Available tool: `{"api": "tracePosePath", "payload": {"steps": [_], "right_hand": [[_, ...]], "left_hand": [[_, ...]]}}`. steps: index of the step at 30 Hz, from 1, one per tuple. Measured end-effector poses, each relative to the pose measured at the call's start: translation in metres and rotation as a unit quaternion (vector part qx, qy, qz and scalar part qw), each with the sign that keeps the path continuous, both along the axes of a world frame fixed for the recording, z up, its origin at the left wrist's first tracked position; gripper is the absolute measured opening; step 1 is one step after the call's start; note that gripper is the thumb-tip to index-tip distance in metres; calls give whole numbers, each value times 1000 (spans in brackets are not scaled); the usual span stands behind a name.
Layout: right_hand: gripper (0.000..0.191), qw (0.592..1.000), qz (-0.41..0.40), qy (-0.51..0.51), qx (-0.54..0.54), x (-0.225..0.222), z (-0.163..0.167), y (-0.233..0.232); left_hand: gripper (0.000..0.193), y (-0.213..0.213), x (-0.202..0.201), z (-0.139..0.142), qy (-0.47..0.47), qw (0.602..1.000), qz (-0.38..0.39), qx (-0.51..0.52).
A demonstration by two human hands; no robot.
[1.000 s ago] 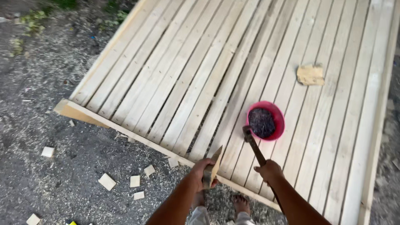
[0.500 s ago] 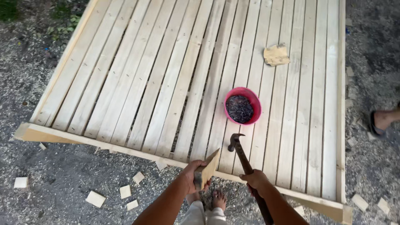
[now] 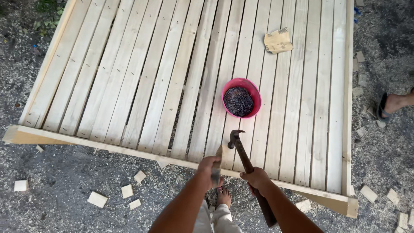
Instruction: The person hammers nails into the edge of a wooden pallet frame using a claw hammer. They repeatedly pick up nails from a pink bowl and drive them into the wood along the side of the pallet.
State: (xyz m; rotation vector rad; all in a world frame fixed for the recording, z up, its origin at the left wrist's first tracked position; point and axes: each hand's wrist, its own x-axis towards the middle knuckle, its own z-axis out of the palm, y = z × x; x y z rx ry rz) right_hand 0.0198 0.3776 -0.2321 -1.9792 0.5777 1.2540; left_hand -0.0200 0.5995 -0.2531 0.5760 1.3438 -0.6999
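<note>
Over the pale slatted wooden panel (image 3: 129, 77), my right hand (image 3: 255, 177) gripped a wooden-handled claw hammer (image 3: 241, 151); at its 9 o'clock, my left hand (image 3: 210, 166) clasped a small wood block (image 3: 217, 166).

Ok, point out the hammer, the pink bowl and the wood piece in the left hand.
hammer (image 3: 242, 152), head view, upper handle.
pink bowl (image 3: 257, 96), head view, right rim.
wood piece (image 3: 218, 156), head view, top end above the left hand (image 3: 208, 167).

Slatted panel on gravel, bowl near its front edge

A bowl of nails (image 3: 240, 102) sits on the slatted wooden panel (image 3: 129, 77); a folded paper scrap (image 3: 278, 41) lies farther back, right. Wood offcuts (image 3: 116, 194) lie scattered on the gravel (image 3: 56, 190) before the panel's front left edge.
</note>
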Motion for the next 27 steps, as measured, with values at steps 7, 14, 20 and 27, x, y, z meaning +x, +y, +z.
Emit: {"api": "tracePosePath", "payload": {"steps": [7, 14, 20, 27], "right_hand": [[35, 1000, -6, 25, -3, 4, 10, 6], [35, 997, 43, 49, -41, 0, 10, -5], [39, 997, 55, 58, -19, -29, 0, -29], [39, 998, -2, 66, 7, -71, -12, -34]], "left_hand": [[27, -16, 47, -11, -22, 1000, 13, 13], [37, -13, 46, 19, -33, 999, -16, -10], [63, 8, 71, 83, -106, 965, -242, -7], [31, -46, 67, 125, -329, 541, -759, 150]]}}
